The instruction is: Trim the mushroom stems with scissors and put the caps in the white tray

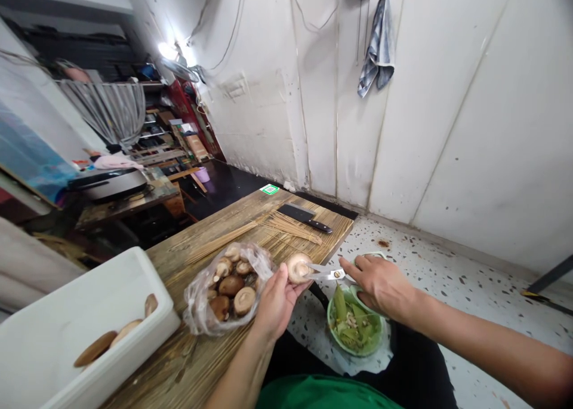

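Note:
My left hand (278, 301) pinches a shiitake mushroom (299, 268) by its edge, gill side and stem toward me. In my right hand (380, 283) is a pair of scissors (336, 274) with pale green handles, its blades reaching the mushroom's stem. Whether the blades touch the stem I cannot tell. Beside my left hand, a clear plastic bag (197, 304) of several whole mushrooms (231, 285) lies open on the wooden table (170, 260). Below my right hand stands a green bin (363, 350) holding green leaves and pale scraps.
A white tub (143, 265) with a few mushrooms (96, 348) stands at the table's left. Toward the far end lie a black cleaver (295, 213), thin wooden skewers (286, 228) and a green-bordered code card (270, 189). A white wall (349, 134) rises behind the table.

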The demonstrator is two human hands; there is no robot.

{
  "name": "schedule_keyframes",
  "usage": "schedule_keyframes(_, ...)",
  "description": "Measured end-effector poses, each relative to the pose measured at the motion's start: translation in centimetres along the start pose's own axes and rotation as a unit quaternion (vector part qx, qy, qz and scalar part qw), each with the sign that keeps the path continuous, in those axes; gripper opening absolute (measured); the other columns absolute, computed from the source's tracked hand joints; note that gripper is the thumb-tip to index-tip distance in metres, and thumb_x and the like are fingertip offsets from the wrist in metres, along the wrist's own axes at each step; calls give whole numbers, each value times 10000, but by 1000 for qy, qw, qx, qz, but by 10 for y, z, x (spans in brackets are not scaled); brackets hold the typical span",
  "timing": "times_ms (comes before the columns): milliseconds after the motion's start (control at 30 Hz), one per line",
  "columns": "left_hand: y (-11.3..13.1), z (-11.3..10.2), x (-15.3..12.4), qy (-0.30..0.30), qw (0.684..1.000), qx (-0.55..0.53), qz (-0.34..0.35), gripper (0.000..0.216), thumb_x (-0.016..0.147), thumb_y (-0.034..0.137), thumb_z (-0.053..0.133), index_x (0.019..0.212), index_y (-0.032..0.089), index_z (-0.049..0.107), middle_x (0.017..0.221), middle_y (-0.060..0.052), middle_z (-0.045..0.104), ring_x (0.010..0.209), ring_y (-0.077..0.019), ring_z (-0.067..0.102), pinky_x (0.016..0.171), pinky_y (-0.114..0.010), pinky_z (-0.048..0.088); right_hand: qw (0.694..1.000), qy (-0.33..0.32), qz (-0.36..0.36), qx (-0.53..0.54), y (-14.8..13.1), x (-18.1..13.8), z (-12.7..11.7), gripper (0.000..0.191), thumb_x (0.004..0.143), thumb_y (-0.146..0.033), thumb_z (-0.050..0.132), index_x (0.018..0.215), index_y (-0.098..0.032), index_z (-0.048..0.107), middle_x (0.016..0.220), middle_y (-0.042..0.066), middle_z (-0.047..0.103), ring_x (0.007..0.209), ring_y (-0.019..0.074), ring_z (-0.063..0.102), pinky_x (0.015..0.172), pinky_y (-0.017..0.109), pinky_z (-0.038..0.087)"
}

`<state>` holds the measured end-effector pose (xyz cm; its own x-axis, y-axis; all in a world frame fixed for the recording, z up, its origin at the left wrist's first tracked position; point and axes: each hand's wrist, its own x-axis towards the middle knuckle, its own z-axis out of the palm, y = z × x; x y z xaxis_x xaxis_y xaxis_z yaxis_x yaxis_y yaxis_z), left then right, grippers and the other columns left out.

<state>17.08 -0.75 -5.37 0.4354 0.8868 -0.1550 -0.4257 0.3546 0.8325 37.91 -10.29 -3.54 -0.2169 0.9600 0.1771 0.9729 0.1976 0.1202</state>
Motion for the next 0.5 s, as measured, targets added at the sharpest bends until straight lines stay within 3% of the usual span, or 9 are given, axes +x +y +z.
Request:
schedule_keyframes(200,-10,6,-2,14,1000,-3,-15,376,871,388,598,1018,48,659,1050,-193,707,1024,-295,661,977,-509,485,999,-32,-22,-23,5,1,-3,336,896,-203,460,1193,-78,553,795,107,645,639,212,594,489,311,242)
schedule_keyframes(400,-23,8,-1,35,998,-16,-49,306,899,344,560,957,60,658,1009,-178,715,986,-266,671,963,-515,493,992,-71,-76,-78,8,0,-3,255,784,-11,436,969,-72,600,668,91,625,523,180,535,435,303,189)
schedule_keyframes(500,-24,4,-1,15,995,-19,-96,244,902,308,558,953,88,650,994,-153,719,958,-255,673,955,-526,490,991,-40,-91,-86,13,1,-1,250,765,-1,420,918,-76,603,632,84,610,495,172,513,433,300,194)
